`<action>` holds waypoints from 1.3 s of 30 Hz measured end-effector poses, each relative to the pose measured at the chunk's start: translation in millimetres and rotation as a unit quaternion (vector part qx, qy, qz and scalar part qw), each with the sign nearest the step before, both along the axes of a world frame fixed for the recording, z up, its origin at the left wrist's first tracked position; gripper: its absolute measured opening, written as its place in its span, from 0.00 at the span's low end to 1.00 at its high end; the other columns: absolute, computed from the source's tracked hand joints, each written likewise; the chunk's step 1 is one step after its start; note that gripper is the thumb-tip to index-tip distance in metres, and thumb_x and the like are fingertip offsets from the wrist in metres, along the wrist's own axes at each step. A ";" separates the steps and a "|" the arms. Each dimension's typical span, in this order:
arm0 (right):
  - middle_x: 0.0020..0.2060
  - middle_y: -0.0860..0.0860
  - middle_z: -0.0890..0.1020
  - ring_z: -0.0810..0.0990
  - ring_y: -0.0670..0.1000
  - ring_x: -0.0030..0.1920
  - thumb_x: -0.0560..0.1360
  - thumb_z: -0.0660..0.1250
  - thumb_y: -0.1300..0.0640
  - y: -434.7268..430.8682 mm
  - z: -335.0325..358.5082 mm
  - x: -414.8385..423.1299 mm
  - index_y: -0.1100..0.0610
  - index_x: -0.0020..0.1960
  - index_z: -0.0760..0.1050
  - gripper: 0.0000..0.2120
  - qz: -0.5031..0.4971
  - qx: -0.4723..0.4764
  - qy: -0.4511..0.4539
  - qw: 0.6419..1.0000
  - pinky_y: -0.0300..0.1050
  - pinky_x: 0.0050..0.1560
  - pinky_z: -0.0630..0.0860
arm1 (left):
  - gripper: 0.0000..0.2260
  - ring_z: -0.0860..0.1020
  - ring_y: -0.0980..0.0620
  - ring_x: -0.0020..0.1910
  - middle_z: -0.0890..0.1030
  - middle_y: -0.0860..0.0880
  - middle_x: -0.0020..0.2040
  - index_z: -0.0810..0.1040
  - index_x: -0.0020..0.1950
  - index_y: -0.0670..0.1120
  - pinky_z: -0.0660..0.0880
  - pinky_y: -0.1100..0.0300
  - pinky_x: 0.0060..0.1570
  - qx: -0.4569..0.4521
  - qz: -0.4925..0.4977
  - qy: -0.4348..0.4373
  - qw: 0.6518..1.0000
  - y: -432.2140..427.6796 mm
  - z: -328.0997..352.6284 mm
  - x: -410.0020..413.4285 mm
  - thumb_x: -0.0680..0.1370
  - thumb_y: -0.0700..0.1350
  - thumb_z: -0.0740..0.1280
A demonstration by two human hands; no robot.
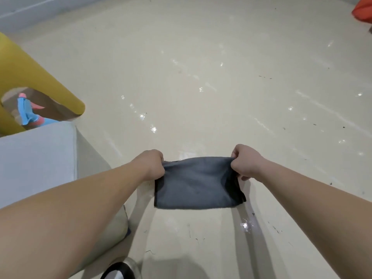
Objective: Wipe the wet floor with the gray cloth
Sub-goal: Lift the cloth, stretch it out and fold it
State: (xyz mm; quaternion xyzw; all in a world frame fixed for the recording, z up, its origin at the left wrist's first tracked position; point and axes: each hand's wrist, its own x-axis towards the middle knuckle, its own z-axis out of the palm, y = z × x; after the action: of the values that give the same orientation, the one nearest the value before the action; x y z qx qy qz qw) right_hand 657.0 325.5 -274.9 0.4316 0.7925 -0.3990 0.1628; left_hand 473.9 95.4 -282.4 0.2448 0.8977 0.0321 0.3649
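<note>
A gray cloth [196,185] hangs stretched between my two hands above the cream floor [201,67]. My left hand [150,164] pinches its upper left corner. My right hand [244,161] pinches the upper right corner. The cloth's lower edge hangs free, and its shadow falls on the floor below. Small shiny wet spots dot the floor ahead, and a glinting puddle [244,226] lies below the cloth on the right.
A pale grey box-like seat [38,158] stands at my left. Behind it a yellow plastic stool [34,77] shelters a blue and pink object [25,111]. An orange thing [362,11] sits at the far right corner. My shoe [120,270] shows at the bottom.
</note>
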 end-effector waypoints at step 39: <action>0.47 0.60 0.87 0.87 0.62 0.47 0.65 0.75 0.58 -7.9 -2.5 -9.4 0.59 0.52 0.82 0.16 -0.223 -0.221 0.040 0.949 0.59 0.49 0.83 | 0.16 0.84 0.43 0.45 0.85 0.43 0.51 0.80 0.60 0.41 0.81 0.56 0.40 0.163 0.412 -0.315 0.839 28.8 0.3 25.1 0.73 0.39 0.70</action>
State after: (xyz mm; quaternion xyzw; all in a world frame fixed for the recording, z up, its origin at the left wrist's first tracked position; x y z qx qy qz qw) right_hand 647.6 317.5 -277.4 0.5342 0.5737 -0.6073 0.1291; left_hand 499.1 124.2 -282.1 -0.1153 0.7340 0.4012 0.5357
